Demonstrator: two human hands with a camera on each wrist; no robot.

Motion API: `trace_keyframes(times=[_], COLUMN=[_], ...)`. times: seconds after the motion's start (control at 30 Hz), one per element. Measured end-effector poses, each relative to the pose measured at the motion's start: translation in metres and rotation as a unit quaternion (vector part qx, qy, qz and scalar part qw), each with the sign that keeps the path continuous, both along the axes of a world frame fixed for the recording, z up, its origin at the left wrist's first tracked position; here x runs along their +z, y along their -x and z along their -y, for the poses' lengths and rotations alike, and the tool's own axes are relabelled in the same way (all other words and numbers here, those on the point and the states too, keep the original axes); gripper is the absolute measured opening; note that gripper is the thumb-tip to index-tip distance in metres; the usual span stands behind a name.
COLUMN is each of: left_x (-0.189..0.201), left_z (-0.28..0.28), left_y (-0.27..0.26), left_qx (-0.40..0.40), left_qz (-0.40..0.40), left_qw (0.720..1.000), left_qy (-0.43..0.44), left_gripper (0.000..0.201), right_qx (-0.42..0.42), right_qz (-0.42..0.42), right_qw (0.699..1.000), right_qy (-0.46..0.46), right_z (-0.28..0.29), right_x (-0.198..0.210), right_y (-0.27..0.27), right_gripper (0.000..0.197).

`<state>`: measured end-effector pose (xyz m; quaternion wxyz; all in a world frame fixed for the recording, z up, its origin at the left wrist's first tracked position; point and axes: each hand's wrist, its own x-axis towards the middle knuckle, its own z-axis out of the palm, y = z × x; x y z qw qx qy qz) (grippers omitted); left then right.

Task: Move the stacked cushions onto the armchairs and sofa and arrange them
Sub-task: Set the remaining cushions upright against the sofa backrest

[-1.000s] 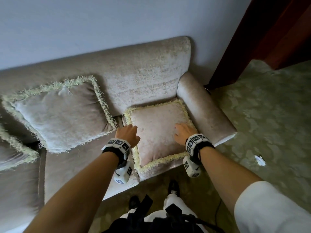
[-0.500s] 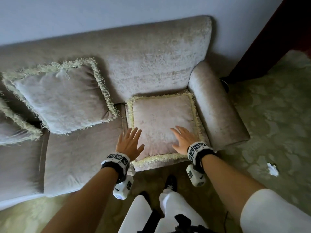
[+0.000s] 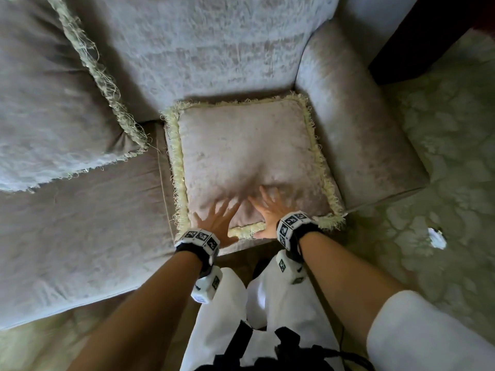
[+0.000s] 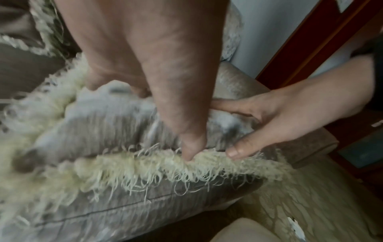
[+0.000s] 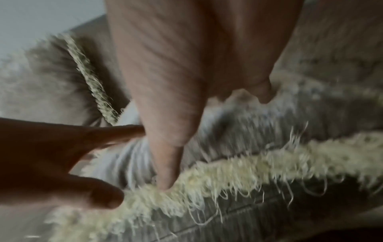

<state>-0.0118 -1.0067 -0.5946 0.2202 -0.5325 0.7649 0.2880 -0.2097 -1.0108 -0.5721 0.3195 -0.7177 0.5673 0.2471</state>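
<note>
our left hand [image 3: 217,219] and right hand [image 3: 268,213] have slid together from the flat cushion [image 3: 249,153]'s sides to its near middle; both grips released, fingers spread, pressing it onto the sofa [image 3: 80,218] seat; placement looks nearly finished.

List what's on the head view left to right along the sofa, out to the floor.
Leaning cushion → flat cushion with left hand and right hand pressing on it → armrest → carpet with a white scrap.
</note>
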Motion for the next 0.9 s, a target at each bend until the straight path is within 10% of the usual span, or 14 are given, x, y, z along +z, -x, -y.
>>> trace_keyframes(times=[0.27, 0.47, 0.73, 0.9], left_x=[-0.071, -0.055, 0.112, 0.262], left_z=[0.045, 0.045, 0.065, 0.091], left_y=[0.008, 0.0, -0.002, -0.007], left_qx=[-0.011, 0.0, 0.029, 0.006], left_qz=[-0.022, -0.071, -0.134, -0.028], left_qw=[0.992, 0.98, 0.957, 0.965], left_qy=[0.122, 0.184, 0.255, 0.262], left_gripper=[0.124, 0.091, 0.052, 0.026], right_qx=[-0.07, -0.121, -0.121, -0.081], right_qz=[-0.001, 0.014, 0.089, 0.104], right_qw=[0.995, 0.957, 0.931, 0.925], right_qy=[0.074, 0.263, 0.334, 0.356], right_z=[0.038, 0.032, 0.057, 0.082], right_x=[-0.066, -0.056, 0.113, 0.242], right_y=[-0.008, -0.024, -0.017, -0.013], right_gripper=[0.14, 0.089, 0.034, 0.035])
